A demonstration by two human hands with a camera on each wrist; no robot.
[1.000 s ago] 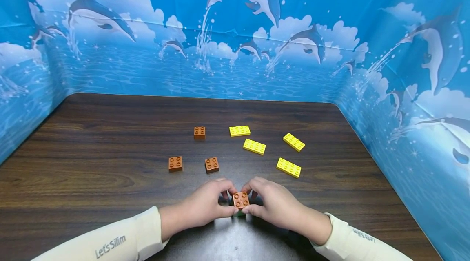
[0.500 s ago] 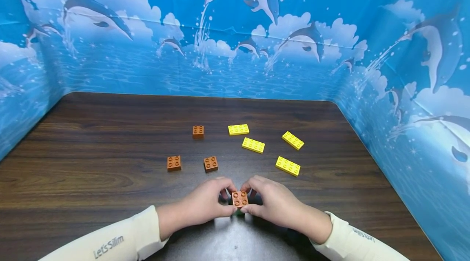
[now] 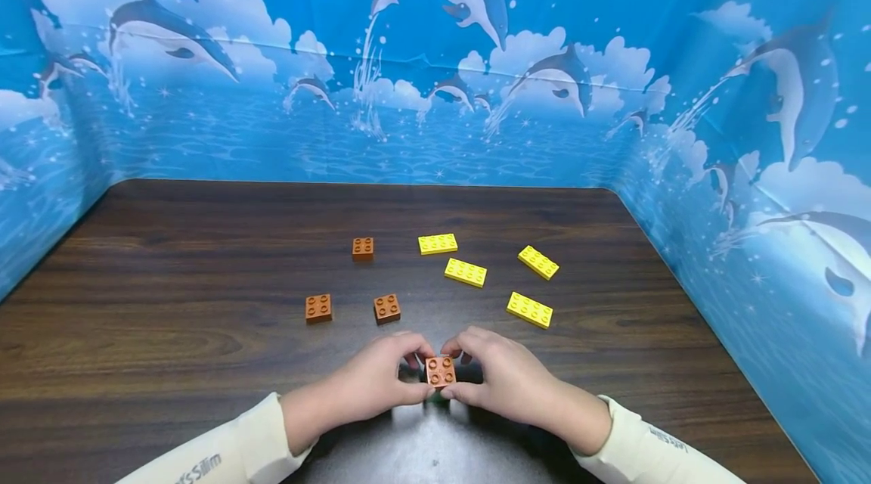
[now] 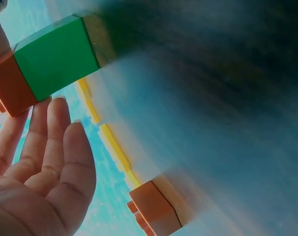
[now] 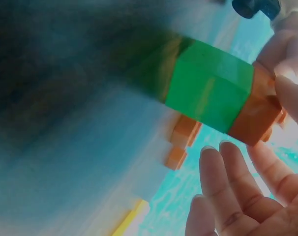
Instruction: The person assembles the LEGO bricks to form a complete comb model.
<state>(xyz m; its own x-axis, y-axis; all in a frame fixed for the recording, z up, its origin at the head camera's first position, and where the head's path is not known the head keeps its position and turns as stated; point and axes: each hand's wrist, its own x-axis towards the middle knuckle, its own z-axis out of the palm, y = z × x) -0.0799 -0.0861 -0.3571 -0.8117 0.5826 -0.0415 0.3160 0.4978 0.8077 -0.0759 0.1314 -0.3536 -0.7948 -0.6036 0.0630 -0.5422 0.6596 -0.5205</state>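
Change: your grip matches the frame of half a second ago; your head view has shifted, so everything on the bench sits slightly toward 9 o'clock in it.
Loose orange bricks: three, at about 10, between 10 and 11, and 11 o'clock from the held stack.
Yellow bricks: four, at 12, between 12 and 1, between 1 and 2, and 2 o'clock from the stack.
Held stack: one orange brick on one green block, at 6 o'clock in your head view, between your hands.
Stack's look: glossy orange top with four round studs; plain, smooth green sides; upright.
Left hand: thumb and forefinger curled in, pinching the orange brick from its 9 o'clock side; the other fingers extended.
Right hand: thumb and forefinger pinching it from 3 o'clock, the rest extended.
Backdrop: blue, printed with dolphins, beyond the bench at 12 o'clock.
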